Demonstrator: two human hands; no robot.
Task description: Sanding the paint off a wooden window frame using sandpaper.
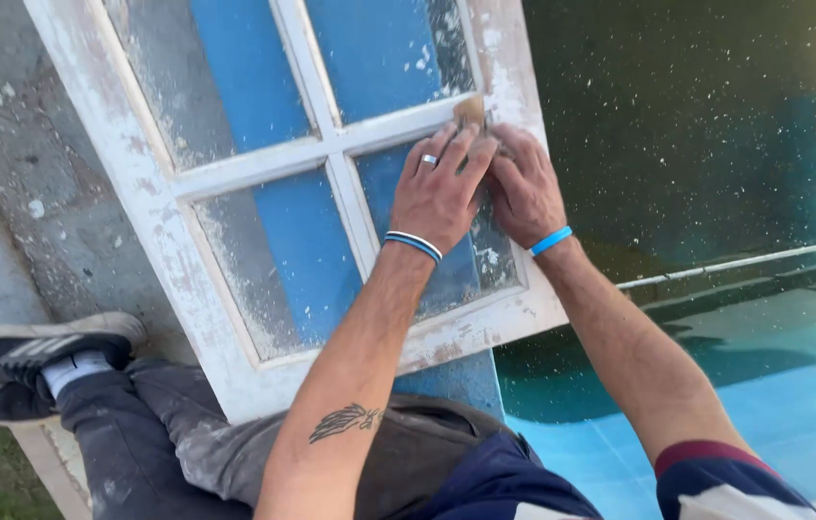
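While we kneel over the white window frame point(234, 279), our left hand point(439, 188) and right hand point(523, 193) press side by side on a small tan sanding block point(470, 111), fingers closed over it. That block sits on the frame's right stile, just where the crossbar meets it. Flaked paint and dust cover the glass panes point(283, 250). Dark water point(697, 144) lies to the right of the frame.
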